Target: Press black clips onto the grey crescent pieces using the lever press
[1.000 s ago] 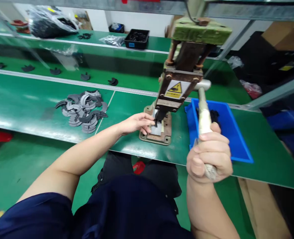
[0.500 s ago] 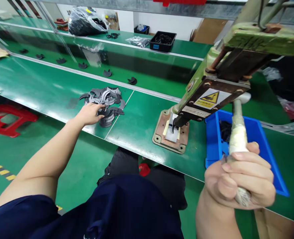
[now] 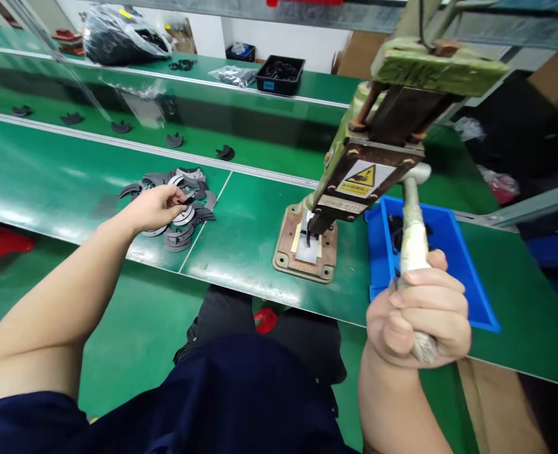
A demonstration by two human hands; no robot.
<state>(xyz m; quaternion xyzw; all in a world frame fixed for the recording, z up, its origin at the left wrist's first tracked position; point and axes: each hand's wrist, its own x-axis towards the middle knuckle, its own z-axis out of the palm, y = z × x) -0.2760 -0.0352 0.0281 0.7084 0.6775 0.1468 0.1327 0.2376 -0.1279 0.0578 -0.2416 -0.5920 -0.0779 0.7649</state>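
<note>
Grey curved pieces [image 3: 177,208] lie heaped on the green desk [image 3: 255,233], where the left hand [image 3: 158,207] pinches one between closed fingers. The right hand [image 3: 423,318] is wrapped tight round the press lever [image 3: 413,236]; pulling it while fingers sit under the punch [image 3: 309,236] could crush them.

This is a factory assembly line. A long green-topped workbench [image 3: 260,239] runs beside a green conveyor belt [image 3: 94,126] carrying spaced dark crescent-shaped parts [image 3: 225,152]. A hand-lever bench press with a yellow warning label [image 3: 364,176] stands bolted on the bench, beside a blue plastic parts tray [image 3: 468,277] and a loose heap of grey crescent-shaped stampings [image 3: 179,208]. A black bin [image 3: 279,74] of parts sits on the far bench.
</note>
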